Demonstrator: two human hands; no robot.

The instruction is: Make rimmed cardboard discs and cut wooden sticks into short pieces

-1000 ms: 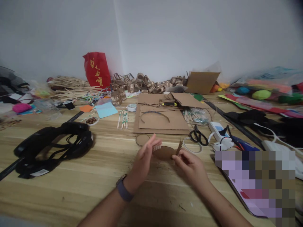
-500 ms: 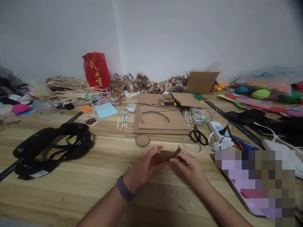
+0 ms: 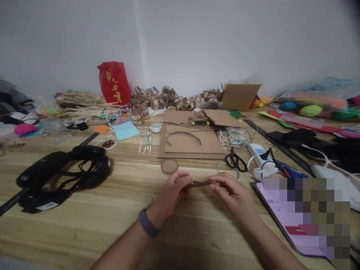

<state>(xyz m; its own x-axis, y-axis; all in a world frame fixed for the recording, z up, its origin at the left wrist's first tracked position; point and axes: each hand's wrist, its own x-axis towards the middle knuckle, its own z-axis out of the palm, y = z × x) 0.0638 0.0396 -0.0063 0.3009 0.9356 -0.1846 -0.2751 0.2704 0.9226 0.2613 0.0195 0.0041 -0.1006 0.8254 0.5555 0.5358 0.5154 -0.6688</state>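
Between my two hands is a thin brown piece of cardboard (image 3: 200, 183), seen almost edge-on above the table. My left hand (image 3: 176, 191), with a dark band on its wrist, pinches the piece's left end between thumb and fingers. At the right end, the fingertips of my right hand (image 3: 232, 193) are closed on it. Just beyond my left hand, a round cardboard disc with a ridged rim (image 3: 169, 166) lies flat on the wood. A curved cardboard strip (image 3: 184, 133) rests on stacked cardboard sheets (image 3: 194, 146) farther back.
Black-handled scissors (image 3: 236, 161) and a pale ring (image 3: 222, 168) lie beyond my right hand. A blue glue gun (image 3: 292, 171) and a phone (image 3: 277, 213) are to the right. Black headgear (image 3: 64, 176) occupies the left. Small woven baskets (image 3: 174, 99) pile up along the wall.
The cardboard piece has tilted from showing its round face and a raised ridged end to nearly edge-on. My right hand has shifted slightly right, and its fingers have moved along the edge.
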